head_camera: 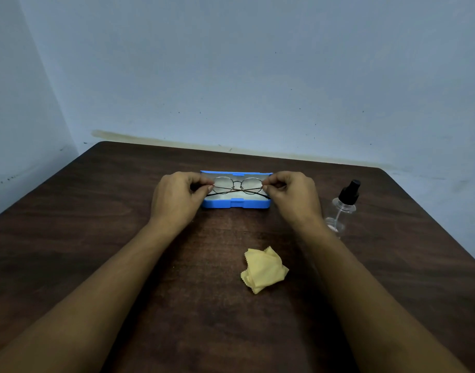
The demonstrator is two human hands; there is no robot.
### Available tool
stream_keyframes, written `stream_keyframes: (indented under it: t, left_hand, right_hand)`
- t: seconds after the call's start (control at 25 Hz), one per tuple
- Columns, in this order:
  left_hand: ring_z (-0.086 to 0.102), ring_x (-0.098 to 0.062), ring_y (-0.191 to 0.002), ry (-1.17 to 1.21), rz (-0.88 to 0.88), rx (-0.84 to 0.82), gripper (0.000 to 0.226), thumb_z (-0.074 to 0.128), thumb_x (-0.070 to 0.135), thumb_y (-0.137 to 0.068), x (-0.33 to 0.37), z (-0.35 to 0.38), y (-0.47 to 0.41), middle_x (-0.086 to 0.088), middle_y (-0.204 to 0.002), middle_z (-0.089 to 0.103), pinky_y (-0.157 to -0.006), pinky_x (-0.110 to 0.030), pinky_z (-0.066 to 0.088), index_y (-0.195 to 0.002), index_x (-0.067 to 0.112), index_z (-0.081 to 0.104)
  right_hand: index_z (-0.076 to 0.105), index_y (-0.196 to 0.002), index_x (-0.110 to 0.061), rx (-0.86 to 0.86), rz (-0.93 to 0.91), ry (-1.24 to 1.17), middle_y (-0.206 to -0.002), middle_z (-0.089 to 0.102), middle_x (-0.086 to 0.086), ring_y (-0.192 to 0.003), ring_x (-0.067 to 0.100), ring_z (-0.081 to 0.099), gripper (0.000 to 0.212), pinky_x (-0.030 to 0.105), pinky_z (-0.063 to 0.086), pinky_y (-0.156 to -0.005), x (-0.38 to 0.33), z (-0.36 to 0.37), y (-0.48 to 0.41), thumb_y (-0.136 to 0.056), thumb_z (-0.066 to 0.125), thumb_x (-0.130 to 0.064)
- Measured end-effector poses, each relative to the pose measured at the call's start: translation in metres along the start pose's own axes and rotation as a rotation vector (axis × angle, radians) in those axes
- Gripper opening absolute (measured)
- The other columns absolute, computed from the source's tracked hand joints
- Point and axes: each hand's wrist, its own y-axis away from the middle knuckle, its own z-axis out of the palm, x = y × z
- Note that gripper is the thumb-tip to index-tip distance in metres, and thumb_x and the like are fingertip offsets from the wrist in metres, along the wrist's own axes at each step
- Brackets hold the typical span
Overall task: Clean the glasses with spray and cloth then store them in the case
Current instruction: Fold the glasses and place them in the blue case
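Note:
Thin metal round-lens glasses (237,185) with their arms folded and crossed are held just over the open blue case (236,204) near the table's far middle. My left hand (177,196) pinches the left end of the frame and my right hand (291,196) pinches the right end. Whether the glasses touch the case's pale lining I cannot tell. A crumpled yellow cloth (263,269) lies on the table nearer to me, between my forearms. A clear spray bottle (342,208) with a black nozzle stands to the right of my right wrist.
The dark wooden table (96,224) ends at a pale blue wall just behind the case. Its right edge runs diagonally past the bottle.

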Motion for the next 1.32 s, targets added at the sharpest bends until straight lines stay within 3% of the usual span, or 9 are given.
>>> stream_keyframes:
  t: [0.12,0.28,0.48,0.68,0.88,1.0,1.08,1.16,1.32]
  left_hand:
    - [0.06,0.003,-0.065,-0.038,0.027,-0.003,0.014,0.075,0.033,-0.089,-0.001,0.001,0.003,0.013,-0.088,0.078,-0.063,-0.023,0.048,-0.101,0.031,0.081]
    - [0.067,-0.011,-0.085,-0.155,0.075,-0.041,0.022,0.066,0.042,-0.092,-0.007,-0.001,0.003,0.009,-0.09,0.077,-0.072,-0.035,0.057,-0.107,0.034,0.079]
    - [0.062,-0.021,-0.101,-0.357,0.231,-0.091,0.02,0.064,0.036,-0.094,0.0,-0.004,0.008,0.01,-0.1,0.077,-0.084,-0.039,0.05,-0.104,0.027,0.08]
    - [0.061,-0.021,-0.104,-0.459,0.305,-0.115,0.024,0.06,0.038,-0.096,-0.003,-0.003,0.011,0.012,-0.113,0.074,-0.082,-0.039,0.047,-0.105,0.027,0.079]
    - [0.06,-0.021,-0.105,-0.496,0.341,-0.111,0.025,0.06,0.037,-0.096,0.0,-0.006,0.012,0.008,-0.113,0.074,-0.081,-0.038,0.047,-0.105,0.025,0.08]
    - [0.059,-0.021,-0.107,-0.489,0.325,-0.103,0.024,0.061,0.037,-0.095,0.005,-0.011,0.016,0.007,-0.113,0.072,-0.082,-0.038,0.048,-0.105,0.025,0.08]
    - [0.06,-0.019,-0.103,-0.408,0.294,-0.086,0.021,0.063,0.038,-0.094,0.012,-0.016,0.021,0.009,-0.108,0.072,-0.079,-0.037,0.049,-0.102,0.027,0.079]
    - [0.064,-0.014,-0.093,-0.225,0.234,-0.125,0.015,0.066,0.039,-0.092,0.025,-0.02,0.028,0.012,-0.097,0.072,-0.075,-0.036,0.052,-0.095,0.03,0.078]
    - [0.069,-0.004,-0.082,0.117,0.046,-0.37,0.013,0.073,0.04,-0.089,0.047,-0.019,0.049,0.014,-0.081,0.076,-0.078,-0.035,0.056,-0.083,0.03,0.079]
  right_hand:
    - [0.081,-0.095,-0.024,-0.023,0.021,-0.005,-0.088,0.077,-0.012,-0.082,0.002,0.07,0.009,0.033,0.06,-0.081,0.0,0.004,0.001,-0.088,0.075,-0.021]
    - [0.081,-0.099,-0.022,-0.044,-0.023,0.077,-0.097,0.079,-0.009,-0.095,0.011,0.071,0.013,0.032,0.056,-0.084,0.003,0.008,0.006,-0.09,0.073,-0.026]
    - [0.079,-0.109,-0.025,-0.072,-0.09,0.232,-0.109,0.078,-0.008,-0.105,0.017,0.069,0.022,0.033,0.054,-0.085,0.004,0.006,0.013,-0.094,0.065,-0.032]
    - [0.078,-0.102,-0.025,-0.102,-0.146,0.334,-0.1,0.078,-0.006,-0.094,0.019,0.069,0.021,0.03,0.045,-0.068,0.003,0.005,0.018,-0.095,0.061,-0.033]
    - [0.078,-0.092,-0.021,-0.101,-0.131,0.357,-0.091,0.074,-0.004,-0.086,0.021,0.066,0.023,0.03,0.037,-0.064,0.0,0.002,0.02,-0.096,0.061,-0.037]
    - [0.078,-0.09,-0.022,-0.107,-0.133,0.326,-0.092,0.073,-0.004,-0.088,0.018,0.065,0.019,0.032,0.044,-0.068,-0.007,-0.007,0.022,-0.093,0.066,-0.036]
    - [0.077,-0.086,-0.021,-0.213,-0.091,0.201,-0.085,0.074,-0.005,-0.077,0.011,0.065,0.015,0.034,0.054,-0.069,-0.013,-0.024,0.023,-0.09,0.072,-0.034]
    - [0.075,-0.084,-0.017,-0.457,-0.003,0.075,-0.077,0.074,0.006,-0.062,0.009,0.064,0.017,0.031,0.054,-0.06,-0.02,-0.044,0.027,-0.088,0.076,-0.034]
    - [0.073,-0.095,-0.013,-0.873,0.188,0.183,-0.085,0.077,0.006,-0.062,0.013,0.064,0.029,0.029,0.047,-0.059,-0.027,-0.062,0.044,-0.084,0.08,-0.038]
